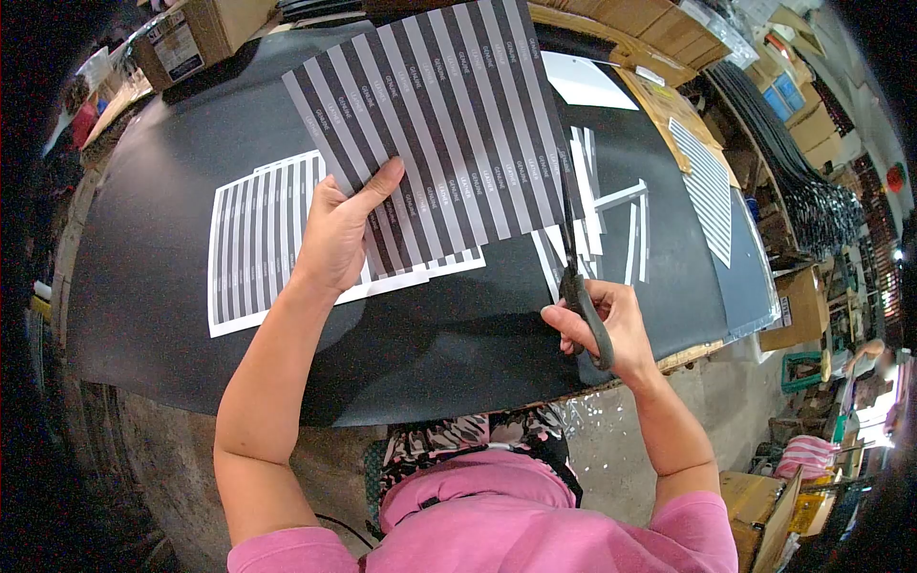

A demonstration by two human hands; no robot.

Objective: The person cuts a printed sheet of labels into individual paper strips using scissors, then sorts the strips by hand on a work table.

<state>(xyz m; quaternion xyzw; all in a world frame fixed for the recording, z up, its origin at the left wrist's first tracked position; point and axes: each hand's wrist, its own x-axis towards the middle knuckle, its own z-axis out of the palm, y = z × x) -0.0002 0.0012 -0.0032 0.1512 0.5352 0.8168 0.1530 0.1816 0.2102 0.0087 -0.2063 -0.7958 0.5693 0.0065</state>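
Observation:
My left hand [344, 229] pinches the lower left edge of a striped sheet [449, 124] printed with grey and black bands and small lettering, thumb on top. The sheet is raised over the table and tilted. In my right hand [611, 325] is a pair of black-handled scissors [581, 296], its blades pointing up along the sheet's right edge. Below the held sheet, more striped sheets [258, 239] with white borders lie on the black tabletop [143, 248], partly hidden. Cut white strips [587, 191] lie scattered beyond the scissors.
A cardboard box [191, 43] stands at the back left. On the right lie another striped sheet [702, 191], a white sheet [587, 81] and a bundle of black strands [783, 153]. Small scraps [602, 430] litter the floor. A person [869, 358] is at the far right.

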